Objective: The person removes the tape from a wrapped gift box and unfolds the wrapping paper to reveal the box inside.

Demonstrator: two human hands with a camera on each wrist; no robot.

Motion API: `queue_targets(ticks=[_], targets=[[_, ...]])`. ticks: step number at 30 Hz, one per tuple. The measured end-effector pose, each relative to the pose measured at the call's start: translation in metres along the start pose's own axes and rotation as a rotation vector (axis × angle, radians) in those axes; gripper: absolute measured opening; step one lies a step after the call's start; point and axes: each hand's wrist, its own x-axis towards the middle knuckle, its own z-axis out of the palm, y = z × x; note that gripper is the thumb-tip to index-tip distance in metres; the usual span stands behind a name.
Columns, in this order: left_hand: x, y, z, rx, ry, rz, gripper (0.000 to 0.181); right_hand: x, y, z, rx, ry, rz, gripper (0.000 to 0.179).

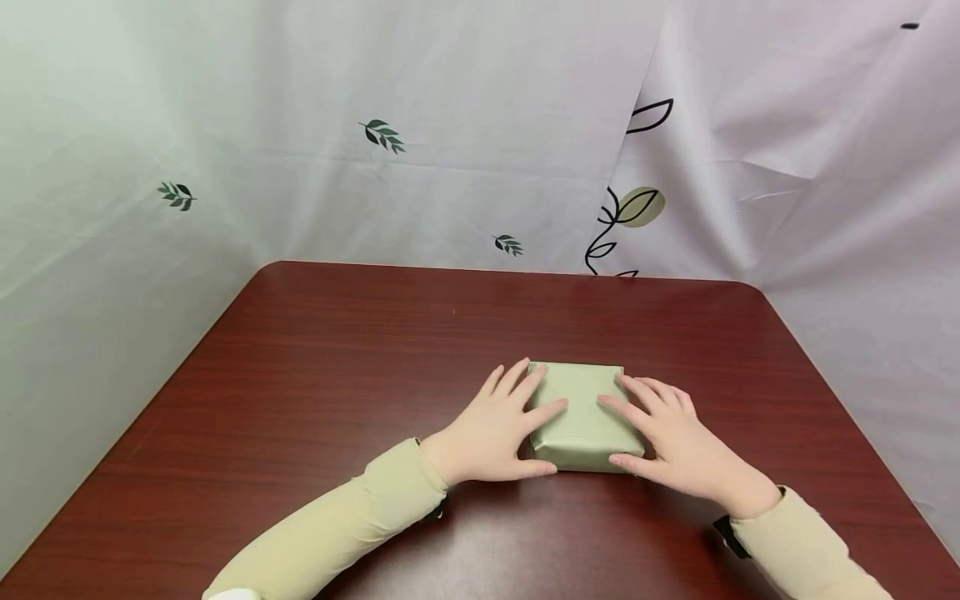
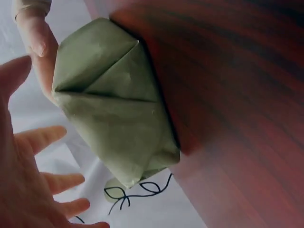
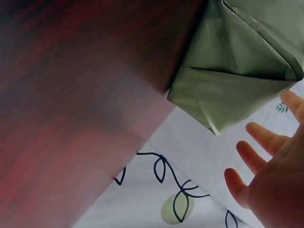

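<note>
A flat box wrapped in pale green paper (image 1: 581, 417) lies on the table, right of its middle. My left hand (image 1: 491, 429) is at its left side with the fingers spread, the index finger reaching over the top. On the opposite side, my right hand (image 1: 678, 442) also has its fingers spread, with fingertips over the box's right edge. In the left wrist view, folded paper flaps mark the near end of the wrapped box (image 2: 109, 109), and the left fingers (image 2: 66, 183) are extended beside it. The right wrist view shows another folded end of the box (image 3: 232, 90) beside the spread right fingers (image 3: 266, 137).
The dark red-brown wooden table (image 1: 337, 350) has rounded far corners. A white curtain with leaf prints (image 1: 450, 100) hangs along its far edge and both sides. Light sleeves (image 1: 337, 517) cover both forearms.
</note>
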Motion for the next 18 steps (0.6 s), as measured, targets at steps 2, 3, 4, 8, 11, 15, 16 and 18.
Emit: queue_targets(ticks=[2, 3, 4, 8, 11, 15, 16, 18], targets=[[0.0021, 0.0021, -0.0005, 0.01, -0.037, 0.022, 0.072, -0.0008, 0.0005, 0.0009, -0.008, -0.002, -0.016, 0.067], [0.003, 0.0029, -0.0005, 0.015, -0.052, 0.03, 0.073, -0.0012, 0.0007, 0.0014, -0.012, -0.003, -0.024, 0.069], [0.0032, 0.0034, -0.0004, 0.017, -0.068, 0.035, 0.073, -0.0012, 0.0007, 0.0021, -0.018, -0.002, -0.032, 0.072], [0.0032, 0.0034, 0.0012, 0.036, -0.109, 0.049, 0.074, -0.0017, 0.0012, 0.0042, -0.033, -0.004, -0.052, 0.082], [0.0027, 0.0023, 0.0027, 0.039, -0.116, 0.061, 0.074, -0.0024, 0.0023, 0.0048, -0.036, -0.004, -0.061, 0.086], [0.002, 0.0006, 0.0041, 0.041, -0.095, 0.082, 0.073, -0.0026, 0.0038, 0.005, -0.026, -0.003, -0.067, 0.086], [0.0017, 0.0002, 0.0044, 0.043, -0.087, 0.087, 0.073, -0.0025, 0.004, 0.0051, -0.021, -0.005, -0.067, 0.085], [0.0015, -0.0003, 0.0046, 0.05, -0.074, 0.094, 0.073, -0.0021, 0.004, 0.0051, -0.011, -0.007, -0.067, 0.086]])
